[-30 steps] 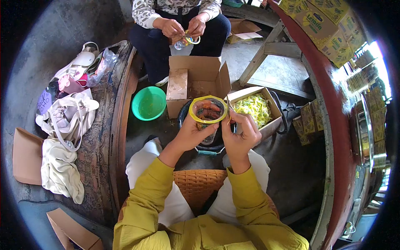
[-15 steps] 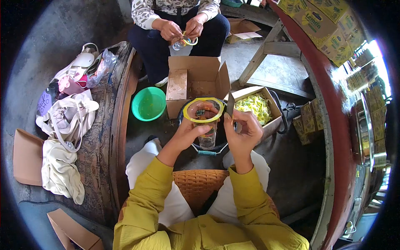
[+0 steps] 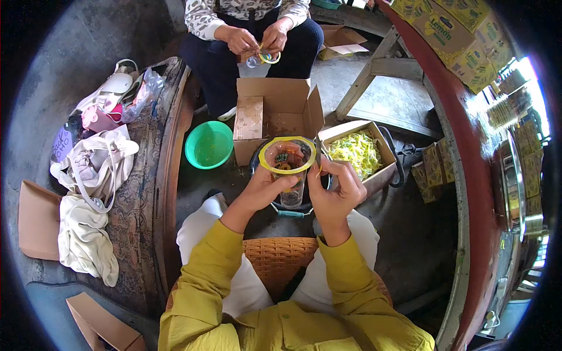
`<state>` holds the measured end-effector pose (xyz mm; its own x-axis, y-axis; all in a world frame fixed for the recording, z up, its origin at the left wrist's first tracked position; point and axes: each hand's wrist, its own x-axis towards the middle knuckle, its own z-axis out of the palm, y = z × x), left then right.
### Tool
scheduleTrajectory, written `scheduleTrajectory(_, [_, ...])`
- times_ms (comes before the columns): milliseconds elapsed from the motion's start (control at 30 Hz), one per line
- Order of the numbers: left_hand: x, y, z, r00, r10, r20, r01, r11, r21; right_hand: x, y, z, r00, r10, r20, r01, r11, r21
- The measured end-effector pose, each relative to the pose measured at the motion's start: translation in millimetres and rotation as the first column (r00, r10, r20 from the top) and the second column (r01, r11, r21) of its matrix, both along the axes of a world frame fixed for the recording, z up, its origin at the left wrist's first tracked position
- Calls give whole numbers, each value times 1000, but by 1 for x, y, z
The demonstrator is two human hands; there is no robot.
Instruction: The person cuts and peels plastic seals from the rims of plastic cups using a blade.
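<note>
My left hand (image 3: 261,192) is closed around a clear plastic cup (image 3: 293,194) with a yellow rim, its mouth tilted toward me. A knife (image 3: 318,151) is gripped in my right hand (image 3: 338,190), its dark blade pointing up against the right side of the rim. A small yellow scrap seems to be at my right fingertips. Beneath the cup is a dark bucket with a teal handle grip (image 3: 291,214). Across from me, a person's hands (image 3: 257,42) work on another clear cup (image 3: 254,61) with a yellow ring.
An open cardboard box (image 3: 249,120) stands ahead, beside a green basin (image 3: 196,161). On the right, a box of yellow trimmings (image 3: 357,153) sits near a wooden frame (image 3: 366,79). Bags and cloth (image 3: 88,234) lie on the left bench (image 3: 137,193).
My right hand and the knife have moved slightly left, bringing the blade onto the cup's rim. My left hand and the cup stay nearly in place.
</note>
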<state>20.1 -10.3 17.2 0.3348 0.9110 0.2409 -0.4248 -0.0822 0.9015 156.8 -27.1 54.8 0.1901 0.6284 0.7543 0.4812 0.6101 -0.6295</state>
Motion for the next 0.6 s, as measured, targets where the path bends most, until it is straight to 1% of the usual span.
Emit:
scheduleTrajectory(33, [0, 1, -1, 999, 19, -29, -18, 999, 46, 0, 0, 1, 1000, -14, 14, 14, 1000, 1])
scheduleTrajectory(133, [-3, -1, 3, 997, -15, -72, 14, 1000, -3, 2, 2, 3, 1000, -6, 13, 6, 1000, 4])
scheduleTrajectory(233, [-6, -2, 6, 993, -44, -110, 44, 999, -4, 9, 7, -6, 998, 52, -37, -53, 998, -38])
scheduleTrajectory(333, [-10, 8, -1, 970, 7, -241, 66, 954, 293, 12, 9, -6, 993, 104, -56, -108, 992, -68])
scheduleTrajectory(433, [-12, 0, 5, 982, -115, -150, 126, 990, 66, 15, 10, -8, 985, 154, -74, -160, 984, -85])
scheduleTrajectory(467, [-13, -1, 5, 983, -157, -98, 160, 987, 17, 16, 10, -9, 982, 170, -80, -177, 980, -90])
scheduleTrajectory(567, [-15, 3, -1, 983, -154, -103, 162, 984, 70, 15, 13, -8, 966, 208, -156, -223, 971, -86])
scheduleTrajectory(600, [-15, 3, -2, 986, -135, -100, 143, 987, 76, 14, 13, -8, 968, 188, -167, -204, 975, -84])
